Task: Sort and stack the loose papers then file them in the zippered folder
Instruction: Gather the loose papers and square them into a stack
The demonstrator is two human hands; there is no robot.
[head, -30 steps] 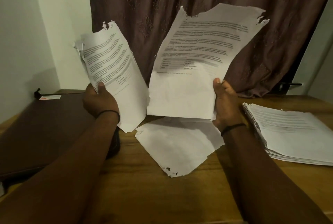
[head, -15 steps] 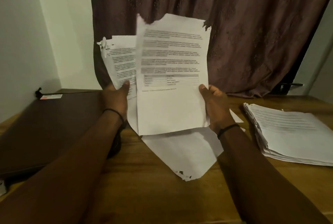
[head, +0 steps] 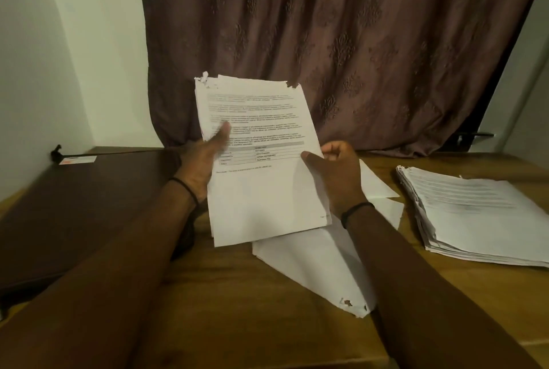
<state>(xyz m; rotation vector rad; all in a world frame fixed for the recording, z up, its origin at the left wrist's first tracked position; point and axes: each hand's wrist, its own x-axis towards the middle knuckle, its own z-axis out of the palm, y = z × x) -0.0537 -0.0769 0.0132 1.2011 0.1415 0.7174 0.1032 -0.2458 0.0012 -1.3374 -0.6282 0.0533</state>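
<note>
**Both hands held a small sheaf of papers upright at the centre of the frame, between the folder and the stack.**

The left hand gripped the held sheets with its thumb across the printed face and its fingers behind. The right hand pinched their right edge, fingers curled. The sheaf's long axis ran up the frame, with the torn corners at the top. A few loose sheets lay flat on the table just below it. The sorted stack lay at the right of the frame, nearer the right hand, its long axis running toward the lower right. The dark folder, probably the zippered one, lay flat at the left, nearer the left hand. Its zip and contents could not be made out.
</note>
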